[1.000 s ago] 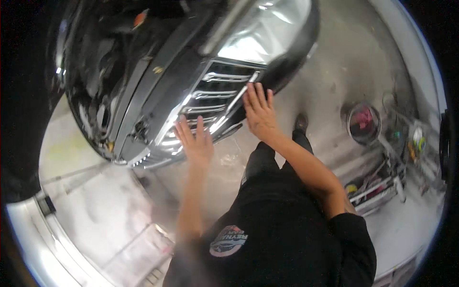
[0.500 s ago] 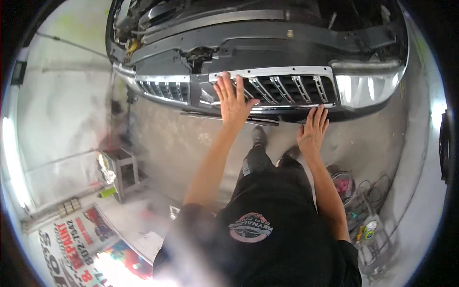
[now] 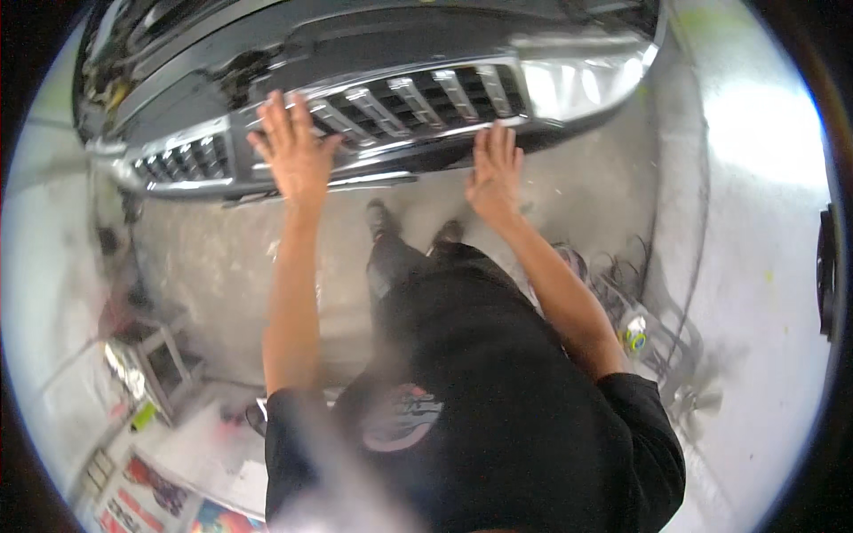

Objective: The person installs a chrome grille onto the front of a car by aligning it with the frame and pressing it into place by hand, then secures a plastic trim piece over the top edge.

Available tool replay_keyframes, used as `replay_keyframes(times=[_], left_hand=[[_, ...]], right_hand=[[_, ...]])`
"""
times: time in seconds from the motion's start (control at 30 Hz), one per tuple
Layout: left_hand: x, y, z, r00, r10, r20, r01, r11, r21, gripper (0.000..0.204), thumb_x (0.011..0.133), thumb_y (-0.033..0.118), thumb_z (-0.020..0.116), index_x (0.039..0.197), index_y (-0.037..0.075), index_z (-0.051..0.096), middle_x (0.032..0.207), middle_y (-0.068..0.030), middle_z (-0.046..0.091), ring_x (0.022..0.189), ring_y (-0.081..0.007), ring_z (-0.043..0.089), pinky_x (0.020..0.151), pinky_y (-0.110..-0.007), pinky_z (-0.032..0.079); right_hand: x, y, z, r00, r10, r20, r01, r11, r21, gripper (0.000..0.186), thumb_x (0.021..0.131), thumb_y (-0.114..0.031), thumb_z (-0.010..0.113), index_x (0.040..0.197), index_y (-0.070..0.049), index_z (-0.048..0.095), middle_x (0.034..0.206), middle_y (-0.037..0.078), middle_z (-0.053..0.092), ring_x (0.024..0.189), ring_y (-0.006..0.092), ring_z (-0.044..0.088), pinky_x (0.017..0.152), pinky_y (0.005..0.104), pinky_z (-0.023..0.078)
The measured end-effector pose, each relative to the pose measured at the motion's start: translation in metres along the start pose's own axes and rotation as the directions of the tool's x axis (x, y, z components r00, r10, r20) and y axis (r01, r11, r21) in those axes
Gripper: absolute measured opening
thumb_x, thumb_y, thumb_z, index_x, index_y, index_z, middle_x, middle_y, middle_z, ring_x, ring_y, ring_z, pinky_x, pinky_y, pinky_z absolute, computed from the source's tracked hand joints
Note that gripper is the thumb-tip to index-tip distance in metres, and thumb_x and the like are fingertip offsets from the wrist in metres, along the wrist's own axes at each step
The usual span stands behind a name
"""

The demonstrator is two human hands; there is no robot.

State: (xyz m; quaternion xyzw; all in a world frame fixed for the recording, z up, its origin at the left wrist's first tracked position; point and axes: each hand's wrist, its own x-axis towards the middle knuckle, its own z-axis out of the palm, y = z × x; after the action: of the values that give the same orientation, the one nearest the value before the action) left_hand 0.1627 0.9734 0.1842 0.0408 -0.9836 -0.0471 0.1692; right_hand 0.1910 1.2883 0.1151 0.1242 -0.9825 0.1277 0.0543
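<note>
The front of a dark car spans the top of the view, with a chrome-barred grille section (image 3: pixel 410 99) in front of me and a second grille section (image 3: pixel 182 163) further left. My left hand (image 3: pixel 298 160) lies flat at the left end of the nearer section, fingers spread, its tips over the chrome edge. My right hand (image 3: pixel 496 173) is stretched out with its fingertips at the lower chrome edge near the right end. Neither hand grips anything. A clear headlight (image 3: pixel 582 84) sits just right of the grille.
Beneath the bumper, a thin dark strip (image 3: pixel 373 180) shows near the left hand. A small metal stand (image 3: pixel 164 369) is at the lower left, beside a printed banner (image 3: pixel 142 506). Cords and a cart (image 3: pixel 666 342) are on the right, along a pale wall (image 3: pixel 755 266).
My view has swung, so the car now sits higher, further left and tilted. Both hands stay at the grille, with the left fingers spread somewhat wider.
</note>
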Motion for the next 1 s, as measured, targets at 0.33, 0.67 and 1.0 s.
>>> replay_keyframes(times=[0.33,0.67,1.0], left_hand=[[-0.011,-0.005,-0.010,0.998,0.063,-0.031,-0.063,0.998,0.006,0.099,0.082,0.032,0.080,0.158,0.008,0.022,0.164,-0.0226,0.017,0.152,-0.0442,0.014,0.115,-0.069,0.018],[-0.013,0.013,-0.022,1.000,0.004,0.018,-0.002,0.994,-0.108,0.096,0.084,0.030,0.076,0.158,0.006,0.020,0.164,-0.0253,0.010,0.152,-0.0460,0.009,0.119,-0.065,0.011],[-0.086,-0.180,0.013,0.764,-0.646,-0.005,0.550,0.654,-0.520,0.083,0.093,0.033,0.067,0.159,0.008,0.023,0.163,-0.0269,0.014,0.152,-0.0440,0.013,0.119,-0.059,0.017]], right_hand=[[0.000,0.042,-0.016,0.999,-0.034,-0.038,0.039,0.991,0.130,0.077,0.080,-0.008,0.061,0.150,0.006,0.032,0.161,0.026,0.022,0.150,0.0441,0.018,0.120,0.0586,0.020],[-0.011,0.058,-0.018,0.996,0.033,-0.088,-0.013,0.975,0.222,0.067,0.085,-0.004,0.062,0.149,-0.002,0.043,0.159,0.024,0.032,0.148,0.0414,0.027,0.120,0.0486,0.026],[-0.061,0.020,-0.014,0.983,0.117,0.139,-0.151,0.951,0.269,0.058,0.088,-0.002,0.056,0.146,-0.002,0.048,0.154,0.025,0.039,0.142,0.0417,0.039,0.114,0.0463,0.037]])
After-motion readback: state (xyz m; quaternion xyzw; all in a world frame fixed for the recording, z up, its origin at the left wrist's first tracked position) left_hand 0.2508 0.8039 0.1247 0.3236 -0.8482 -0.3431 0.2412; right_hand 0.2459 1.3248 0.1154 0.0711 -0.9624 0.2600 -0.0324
